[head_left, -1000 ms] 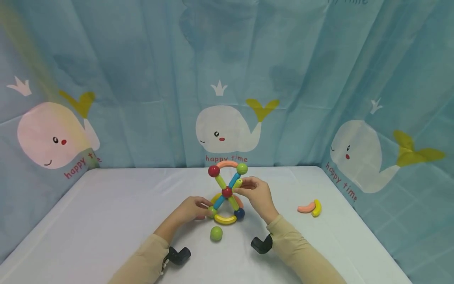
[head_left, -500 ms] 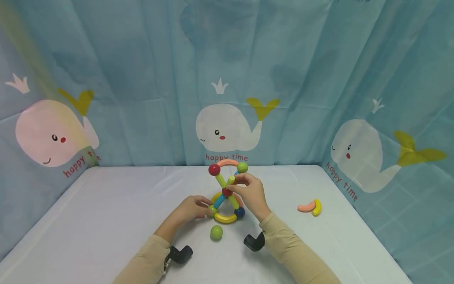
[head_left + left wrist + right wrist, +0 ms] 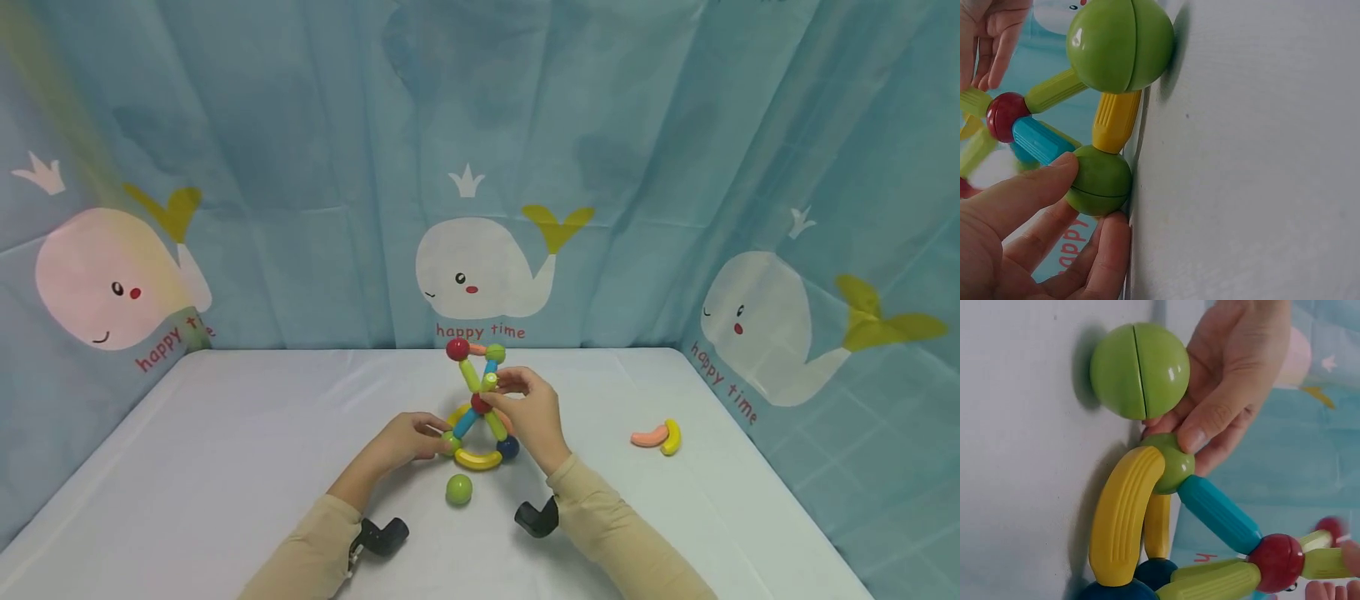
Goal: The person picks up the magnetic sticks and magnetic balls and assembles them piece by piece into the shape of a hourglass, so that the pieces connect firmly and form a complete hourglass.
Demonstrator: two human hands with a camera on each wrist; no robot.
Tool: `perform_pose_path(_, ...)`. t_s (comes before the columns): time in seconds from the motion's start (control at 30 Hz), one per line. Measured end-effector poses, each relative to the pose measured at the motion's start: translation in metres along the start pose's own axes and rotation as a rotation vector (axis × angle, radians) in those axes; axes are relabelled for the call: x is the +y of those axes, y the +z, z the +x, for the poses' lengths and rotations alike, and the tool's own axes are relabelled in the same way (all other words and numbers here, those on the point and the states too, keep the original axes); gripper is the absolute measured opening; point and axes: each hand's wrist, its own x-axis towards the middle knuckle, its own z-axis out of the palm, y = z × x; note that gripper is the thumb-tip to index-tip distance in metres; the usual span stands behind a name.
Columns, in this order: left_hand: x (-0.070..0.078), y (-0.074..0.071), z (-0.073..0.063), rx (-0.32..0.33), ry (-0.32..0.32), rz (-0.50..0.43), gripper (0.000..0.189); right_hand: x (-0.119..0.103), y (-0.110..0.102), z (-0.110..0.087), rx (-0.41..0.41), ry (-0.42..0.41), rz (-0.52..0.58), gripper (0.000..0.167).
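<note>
At the left, the left sleeve [image 3: 303,546] crosses the white tabletop [image 3: 225,467], cut off by the bottom of the head view, as is the tabletop's near edge. The left hand [image 3: 411,437] holds the lower-left green ball [image 3: 451,442] between thumb and fingers, partly covering it. That ball belongs to a stick-and-ball frame [image 3: 477,460] standing around the middle of the tabletop, between the left and right edges. Six balls can be counted in the frame over all views — two red, two green, two navy — though the second navy ball [image 3: 1155,574] shows only in the right wrist view, partly hidden. Of its curved pieces, four show from the head: two yellow and two pink, the rear ones partly covered. One loose green ball [image 3: 459,489] rests in front, nearer the near edge. At the centre, the right hand [image 3: 529,412] pinches one lime stick [image 3: 491,382], tilted, its lower end appearing to meet the central red ball [image 3: 480,402]; the fingers hide part of both, and the right wrist view crops this hand. The right sleeve [image 3: 626,533] also leaves the picture below. Towards the right edge lie two loose curved pieces, touching or nearly so: one pink piece [image 3: 649,437], one yellow piece [image 3: 672,437].
</note>
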Motion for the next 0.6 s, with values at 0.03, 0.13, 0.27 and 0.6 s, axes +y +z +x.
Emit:
perform_pose_path(0.03, 0.000, 0.000, 0.000, -0.003, 0.002, -0.005, 0.030, 0.001, -0.001, -0.001, 0.003, 0.007, 0.001, 0.031)
perform_pose_path(0.13, -0.001, 0.000, 0.000, -0.006, 0.014, -0.012, 0.030, 0.006, -0.006, 0.000, -0.007, 0.049, 0.013, 0.035)
perform_pose_path(0.27, 0.000, 0.001, 0.000, -0.001, 0.024, -0.016, 0.029, 0.019, -0.014, 0.006, -0.102, 0.178, 0.030, 0.041)
perform_pose_path(0.6, 0.001, -0.001, -0.003, 0.002, 0.009, 0.002, 0.030, 0.029, -0.021, 0.004, -0.233, 0.266, 0.047, 0.039)
